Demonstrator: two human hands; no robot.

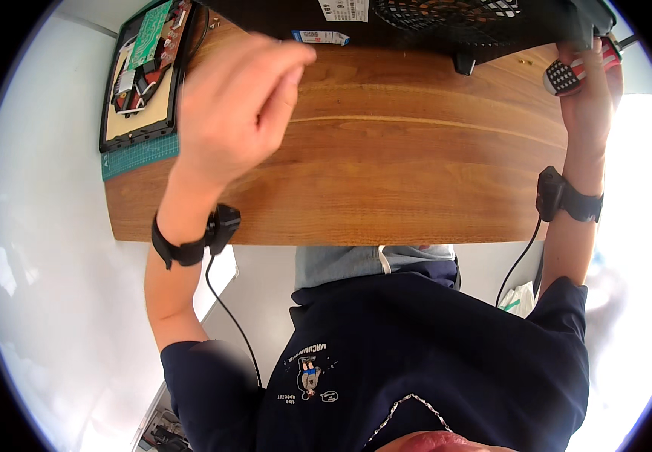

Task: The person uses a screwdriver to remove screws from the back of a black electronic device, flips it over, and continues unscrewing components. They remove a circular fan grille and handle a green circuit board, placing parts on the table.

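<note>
A large black casing (pixel 416 45) with a round fan grille (pixel 446 13) stands at the far edge of the view. My right hand (pixel 590 94) is at its right corner, fingers wrapped round a red and black screwdriver (pixel 567 75) with a studded grip. The tool's thin dark shaft points to the right. My left hand (pixel 239 113) hovers over the table, left of the casing's middle, with fingers curled and thumb pressed in. Slight blur and the curled fingers hide whatever it may hold.
On the left, a black tray-like frame (pixel 105 124) holds a green circuit board (pixel 151 34) and wired parts, over a green cutting mat (pixel 141 157). Small brass-coloured pieces (pixel 526 62) lie on the wooden table (pixel 386 166). Cables hang from both wristbands (pixel 220 230).
</note>
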